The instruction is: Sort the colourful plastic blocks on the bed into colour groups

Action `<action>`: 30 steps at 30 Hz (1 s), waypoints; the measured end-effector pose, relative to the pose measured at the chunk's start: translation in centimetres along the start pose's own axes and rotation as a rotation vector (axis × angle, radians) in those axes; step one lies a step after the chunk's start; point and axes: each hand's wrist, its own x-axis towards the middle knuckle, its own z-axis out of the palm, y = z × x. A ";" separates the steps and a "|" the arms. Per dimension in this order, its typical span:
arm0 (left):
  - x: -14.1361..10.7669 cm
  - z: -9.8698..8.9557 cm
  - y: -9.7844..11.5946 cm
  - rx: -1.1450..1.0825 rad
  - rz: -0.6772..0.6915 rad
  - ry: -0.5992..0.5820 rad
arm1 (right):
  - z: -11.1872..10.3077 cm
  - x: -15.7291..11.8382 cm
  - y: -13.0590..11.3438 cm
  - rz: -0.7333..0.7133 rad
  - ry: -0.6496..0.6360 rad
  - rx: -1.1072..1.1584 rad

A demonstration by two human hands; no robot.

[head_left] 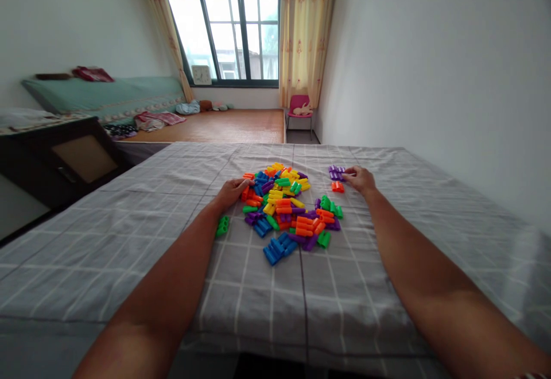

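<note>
A pile of plastic blocks in orange, yellow, green, blue and purple [282,204] lies on the grey checked cloth [167,241]. My left hand [233,190] is at the pile's left edge, its fingers closed by the orange blocks [251,197]; what they hold, if anything, is hidden. To the right of the pile, my right hand [359,179] pinches the edge of some purple blocks [336,173] lying on the cloth. An orange block [337,187] sits just below them. Near my left forearm is a separate green block [222,226], and blue blocks [279,248] lie at the near edge.
Beyond the cloth stands a low bed with a brown mat [232,125], with clothes and soft toys on it. A dark cabinet [64,166] is at the left, a pink chair [300,105] by the curtain. A white wall [439,69] runs along the right.
</note>
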 end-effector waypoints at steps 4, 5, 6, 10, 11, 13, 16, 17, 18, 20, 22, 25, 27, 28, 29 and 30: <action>0.0 0.0 0.0 0.013 0.001 -0.004 | 0.3 -1.1 -4.9 -0.218 -0.081 0.055; 0.0 0.0 0.0 0.015 0.001 -0.004 | 0.7 -1.6 -6.2 -0.304 -0.154 0.077; 0.0 0.0 -0.1 0.014 0.000 -0.003 | 1.1 -2.1 -7.4 -0.393 -0.225 0.090; -0.1 0.1 0.1 -0.006 -0.023 0.000 | 2.9 -4.4 -10.6 -0.650 -0.407 0.079; -0.1 0.1 0.2 -0.007 -0.026 0.003 | 3.1 -4.7 -10.8 -0.666 -0.429 0.078; -0.1 0.1 0.4 -0.002 -0.026 0.005 | 3.2 -4.9 -10.7 -0.649 -0.456 0.087; -0.2 0.1 0.4 -0.001 -0.017 0.005 | 2.8 -4.4 -10.0 -0.589 -0.479 0.091; -0.2 0.1 0.4 -0.005 -0.014 0.003 | 2.6 -4.2 -9.7 -0.573 -0.486 0.085; -0.2 0.1 0.4 -0.008 -0.010 0.003 | 2.5 -4.0 -9.6 -0.561 -0.497 0.083; -0.1 0.1 0.4 -0.011 -0.010 0.001 | 2.3 -3.9 -9.5 -0.542 -0.522 0.092; -0.1 0.1 0.4 -0.011 -0.011 -0.002 | 2.4 -4.2 -9.6 -0.535 -0.530 0.114; -0.1 0.1 0.3 -0.010 -0.008 -0.003 | 2.9 -4.9 -10.0 -0.566 -0.518 0.115; 0.0 0.1 0.1 -0.010 -0.006 -0.003 | 3.1 -5.2 -10.3 -0.590 -0.513 0.092; 0.0 0.1 0.0 -0.009 -0.006 -0.004 | 3.1 -5.2 -10.4 -0.592 -0.507 0.086; 0.0 0.1 -0.1 -0.008 -0.006 -0.004 | 3.1 -5.2 -10.4 -0.584 -0.495 0.089; 0.0 0.0 -0.1 -0.007 -0.004 -0.004 | 3.0 -5.1 -10.5 -0.562 -0.476 0.104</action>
